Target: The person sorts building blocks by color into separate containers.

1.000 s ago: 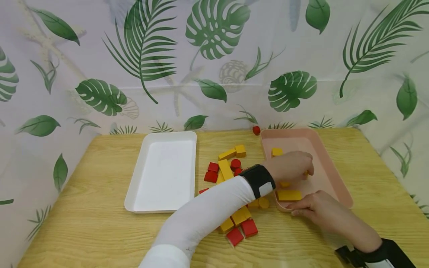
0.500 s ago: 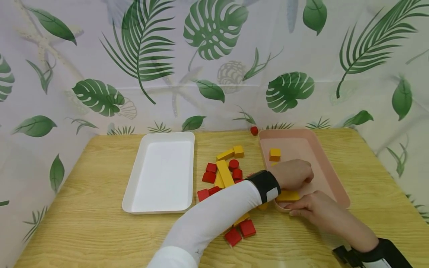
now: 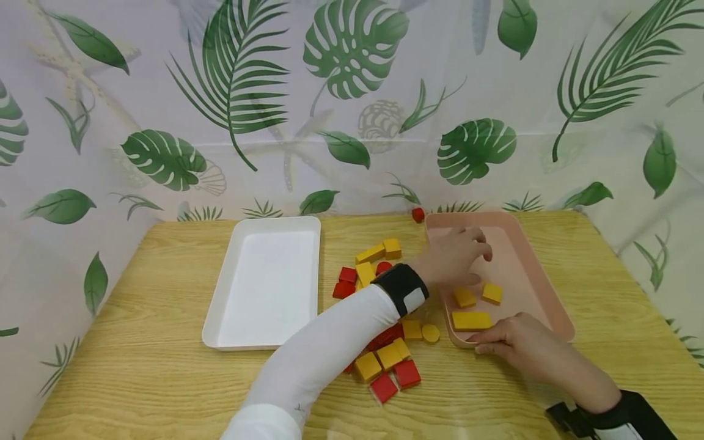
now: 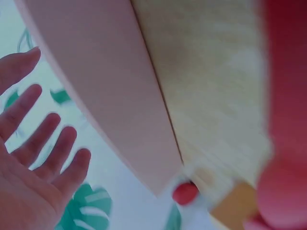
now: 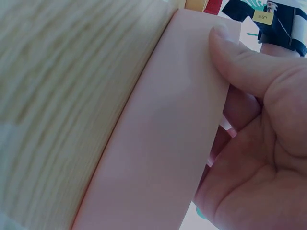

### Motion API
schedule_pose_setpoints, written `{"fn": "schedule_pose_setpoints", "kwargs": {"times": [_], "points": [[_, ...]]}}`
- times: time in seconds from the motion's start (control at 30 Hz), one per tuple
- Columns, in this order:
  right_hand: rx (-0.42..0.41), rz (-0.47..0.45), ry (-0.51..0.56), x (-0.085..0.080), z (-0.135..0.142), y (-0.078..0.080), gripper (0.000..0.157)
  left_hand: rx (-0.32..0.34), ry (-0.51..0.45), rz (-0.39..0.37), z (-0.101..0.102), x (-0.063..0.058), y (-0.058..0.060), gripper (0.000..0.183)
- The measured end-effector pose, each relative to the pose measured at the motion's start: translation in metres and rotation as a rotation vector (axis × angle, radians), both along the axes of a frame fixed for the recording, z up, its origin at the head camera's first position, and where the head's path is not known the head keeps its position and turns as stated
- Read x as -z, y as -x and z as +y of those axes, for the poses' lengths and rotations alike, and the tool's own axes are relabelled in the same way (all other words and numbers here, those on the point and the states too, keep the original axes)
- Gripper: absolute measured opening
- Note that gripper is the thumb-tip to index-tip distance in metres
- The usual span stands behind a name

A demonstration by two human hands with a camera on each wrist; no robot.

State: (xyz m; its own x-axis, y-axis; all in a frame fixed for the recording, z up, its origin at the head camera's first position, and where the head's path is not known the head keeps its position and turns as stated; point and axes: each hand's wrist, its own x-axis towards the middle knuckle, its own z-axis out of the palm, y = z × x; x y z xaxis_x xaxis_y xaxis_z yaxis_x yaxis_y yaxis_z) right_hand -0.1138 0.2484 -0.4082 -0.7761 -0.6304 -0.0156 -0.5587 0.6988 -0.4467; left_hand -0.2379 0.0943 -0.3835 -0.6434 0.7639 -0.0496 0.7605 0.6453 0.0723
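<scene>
My left hand (image 3: 456, 256) is over the left part of the pink tray (image 3: 530, 269), fingers spread and apart from one another. Nothing lies in its palm in the left wrist view, where the hand (image 4: 38, 148) shows beside the tray's outer wall (image 4: 105, 96). Inside the tray are a long yellow block (image 3: 472, 321) near the front and two smaller yellow blocks, one to the left (image 3: 464, 297) and one to the right (image 3: 492, 293). My right hand (image 3: 522, 342) pinches the tray's near rim; in the right wrist view its thumb (image 5: 240, 60) presses the outer wall.
Yellow and red blocks (image 3: 388, 354) lie in a loose pile between the trays, partly hidden by the left sleeve. A white tray (image 3: 269, 281) stands left of them. One small red piece (image 3: 418, 214) sits by the pink tray's back left corner.
My left hand has moved back and left inside the tray and its fingers have spread. A small yellow block now shows where the fingers were. The right hand stays at the rim.
</scene>
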Motion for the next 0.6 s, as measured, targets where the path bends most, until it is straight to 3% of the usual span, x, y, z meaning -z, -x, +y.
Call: {"fn": "schedule_pose_setpoints", "kwargs": {"times": [0.1,0.33,0.47,0.6], "points": [[-0.011,0.009,0.003,0.0,0.001,0.0,0.017,-0.062,-0.025,0.023,-0.017,-0.003,0.011,0.043],[-0.008,-0.003,-0.014,0.001,0.001,0.001,0.018,-0.212,-0.028,-0.024,-0.06,-0.01,0.033,0.046],[0.01,-0.027,-0.027,0.001,0.0,0.001,0.02,-0.24,0.022,-0.052,-0.081,-0.011,0.04,0.04],[0.009,-0.03,-0.027,0.001,0.0,0.001,0.021,-0.225,0.037,-0.098,-0.092,-0.007,0.042,0.025]]}}
